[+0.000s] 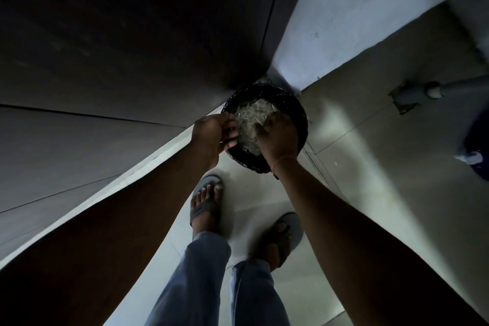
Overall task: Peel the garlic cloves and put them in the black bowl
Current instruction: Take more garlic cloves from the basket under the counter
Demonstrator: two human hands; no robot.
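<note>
The person is standing over a black container [299, 111], which is sitting low in the corner where a dark panel [105, 61] is meeting a pale wall [357, 21]. I cannot tell whether it is resting on the tiled floor [370, 167] or being held above it. The left hand [215, 135] is curling its fingers [232, 130] over the container's left rim and gripping it. The right hand [277, 137] is reaching in from the near right rim, its back turned up. Its fingers are buried in a heap of pale papery shreds [251, 116], so I cannot tell if they are closing on anything. Whether cloves are lying among the shreds is too dim to see. Below, two feet in grey sandals [205, 206] are standing on the floor, in blue trouser legs [201, 272]. A grey pipe [434, 90] is running along the floor's far right.
</note>
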